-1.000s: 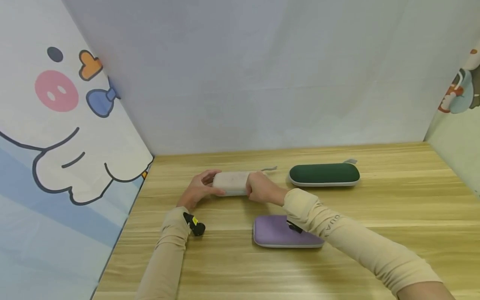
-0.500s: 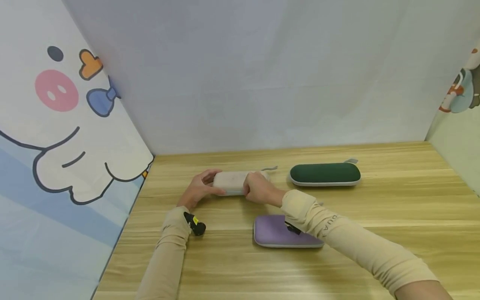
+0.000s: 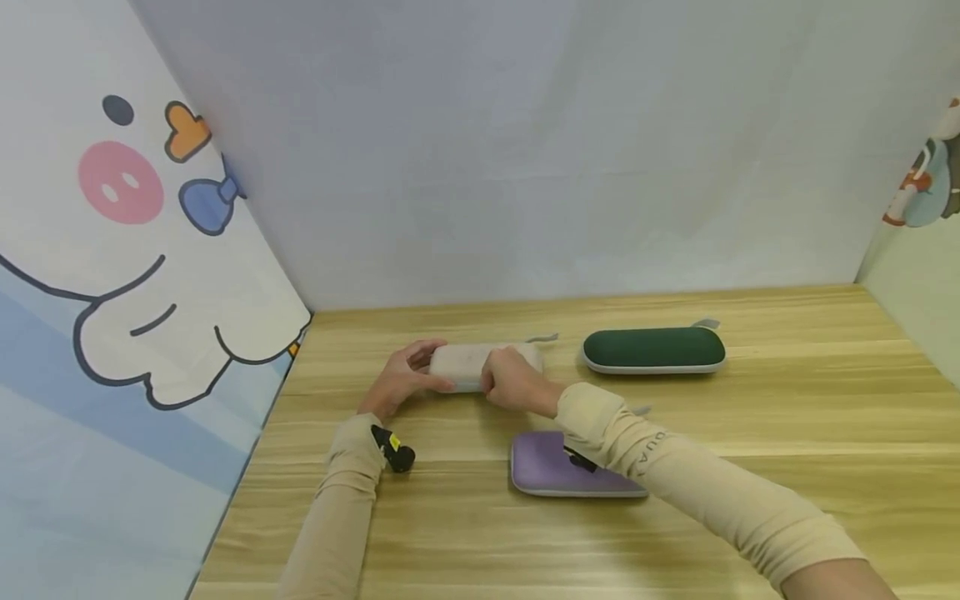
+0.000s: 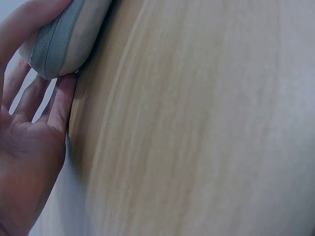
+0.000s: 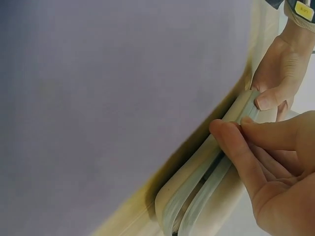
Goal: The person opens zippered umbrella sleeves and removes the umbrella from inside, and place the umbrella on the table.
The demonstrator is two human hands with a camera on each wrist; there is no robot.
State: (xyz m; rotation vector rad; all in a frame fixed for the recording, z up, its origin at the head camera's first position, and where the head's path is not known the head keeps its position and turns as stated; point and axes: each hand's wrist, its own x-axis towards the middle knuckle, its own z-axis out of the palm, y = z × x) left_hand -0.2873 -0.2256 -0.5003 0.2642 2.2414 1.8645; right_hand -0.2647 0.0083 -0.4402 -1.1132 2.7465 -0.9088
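Observation:
A beige zip case [image 3: 453, 360] with a grey-green zipper band lies at the back left of the table. My left hand [image 3: 397, 383] grips its left end, thumb along the front side and fingers round behind. At the front edge, my right hand [image 3: 517, 382] pinches the zipper pull between thumb and forefinger; the pull itself is hidden by the fingertips. In the right wrist view the zipper [image 5: 194, 189] gapes on one side of that hand, while the stretch toward the left hand is closed. The left wrist view shows the rounded, zipped end [image 4: 54, 44] within the left hand.
A purple zip case [image 3: 536, 462] lies in front, partly under the right forearm. To the right of the beige case sits a dark green case [image 3: 654, 348] with a grey loop. Cloth backdrops [image 3: 562, 167] rise behind and beside the wooden table [image 3: 450, 550].
My right hand has slid a little to the left along the beige case's front edge. The left hand keeps its hold, and the case stays in place.

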